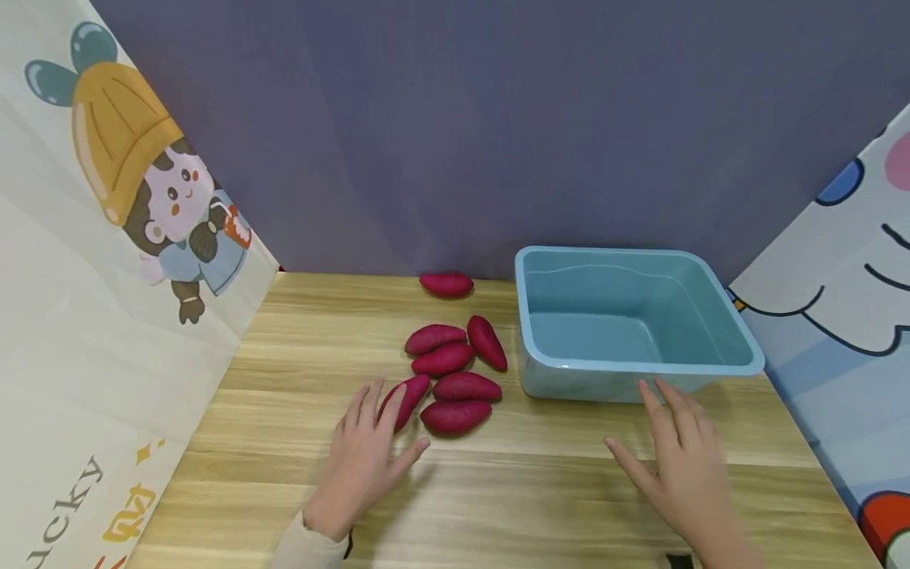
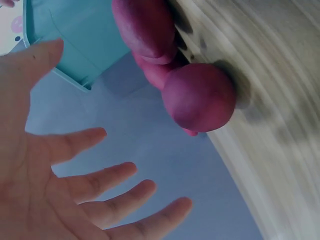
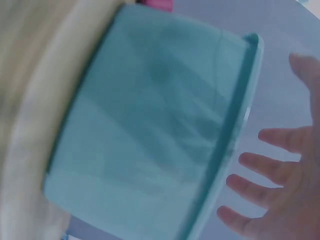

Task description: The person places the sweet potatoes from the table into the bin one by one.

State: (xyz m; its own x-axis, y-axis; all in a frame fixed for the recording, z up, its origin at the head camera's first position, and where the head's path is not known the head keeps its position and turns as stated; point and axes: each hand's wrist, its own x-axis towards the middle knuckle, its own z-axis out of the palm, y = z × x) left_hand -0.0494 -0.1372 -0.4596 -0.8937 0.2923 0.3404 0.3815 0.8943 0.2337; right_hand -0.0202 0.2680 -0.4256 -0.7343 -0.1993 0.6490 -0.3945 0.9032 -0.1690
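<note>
Several dark red sweet potatoes [image 1: 465, 387] lie on the wooden table left of a light blue plastic basin [image 1: 640, 367]. My left hand [image 1: 366, 458] hovers over the nearest left sweet potato [image 1: 412, 399], fingers spread, partly covering it. In the left wrist view the left hand [image 2: 65, 170] is apart from the sweet potatoes [image 2: 200, 97], palm bare. My right hand [image 1: 678, 466] is in front of the basin's near wall, fingers extended and holding nothing. The right wrist view shows the right hand [image 3: 280, 180] beside the basin's rim, with the basin's outer wall [image 3: 145, 120] filling the middle.
One sweet potato [image 1: 446, 285] lies at the table's back edge against a dark grey-blue backdrop [image 1: 441, 134]. Printed cloths flank the table, a cartoon figure [image 1: 178, 182] on the left one. Bare wood [image 1: 512, 506] stretches between the hands.
</note>
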